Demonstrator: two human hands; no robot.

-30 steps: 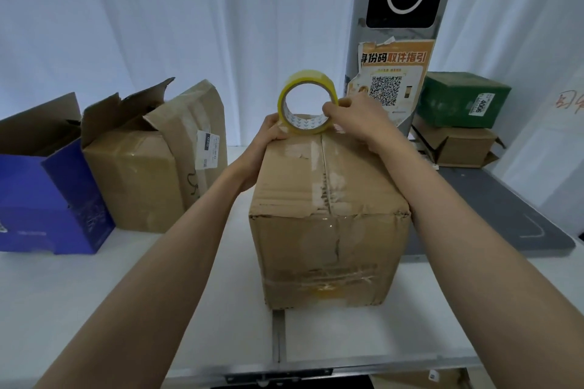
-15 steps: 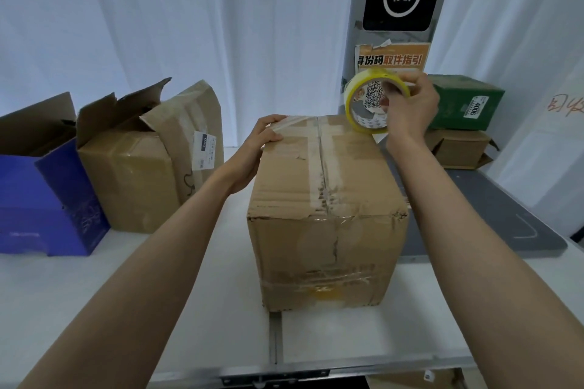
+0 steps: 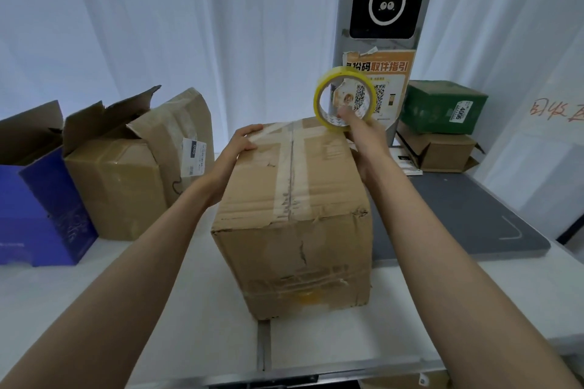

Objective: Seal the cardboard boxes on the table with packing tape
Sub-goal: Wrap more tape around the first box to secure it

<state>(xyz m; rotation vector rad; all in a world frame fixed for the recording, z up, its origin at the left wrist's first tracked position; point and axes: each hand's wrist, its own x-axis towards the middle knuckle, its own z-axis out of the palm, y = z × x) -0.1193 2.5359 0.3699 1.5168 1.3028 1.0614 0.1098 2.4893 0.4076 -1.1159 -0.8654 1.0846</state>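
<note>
Your left hand (image 3: pixel 243 144) presses the clear tape end onto the worn brown cardboard box (image 3: pixel 294 215) mid-surface; your right hand (image 3: pixel 363 133) grips the yellow tape roll (image 3: pixel 344 101) past its far edge. The cross strip looks half-laid; the open boxes (image 3: pixel 126 167) to the left await sealing.

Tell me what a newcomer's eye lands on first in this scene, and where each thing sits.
The tall brown cardboard box stands in the middle of the white table. The left hand presses a clear strip of tape onto the box's far top edge, while the right hand holds the yellow roll of packing tape above the far right corner. At left stand a blue open box and a torn-open cardboard box.
</note>
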